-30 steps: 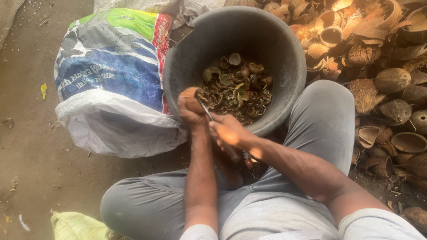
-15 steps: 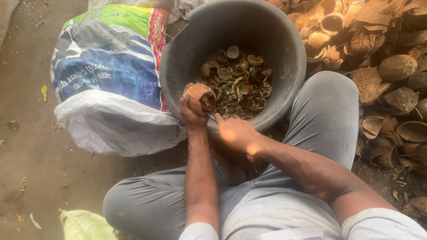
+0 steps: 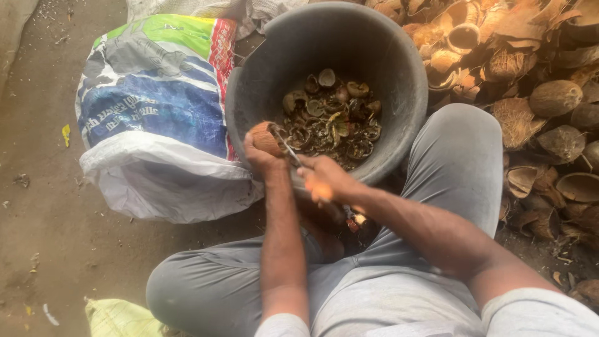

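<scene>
My left hand [image 3: 261, 157] grips a brown coconut shell piece [image 3: 265, 136] at the near rim of a large dark bucket [image 3: 399, 81]. Just right of it, my right hand [image 3: 326, 179] is closed on a thin metal tool [image 3: 287, 147] whose blade points up into the shell. The bucket holds several curled pieces of coconut kernel [image 3: 331, 118]. I sit cross-legged in grey trousers [image 3: 462, 162], with the bucket in front of my knees.
A filled woven sack [image 3: 156, 112], white with blue and green print, lies left of the bucket. A heap of coconut shells and husks [image 3: 536, 93] fills the right side. Bare dirt ground [image 3: 43, 206] lies to the left, a yellow-green bag [image 3: 118, 317] near my left knee.
Both hands have stayed at the bucket's near rim, working the tool in the shell. The view has shifted slightly, with the shell turned a little in my left hand.
</scene>
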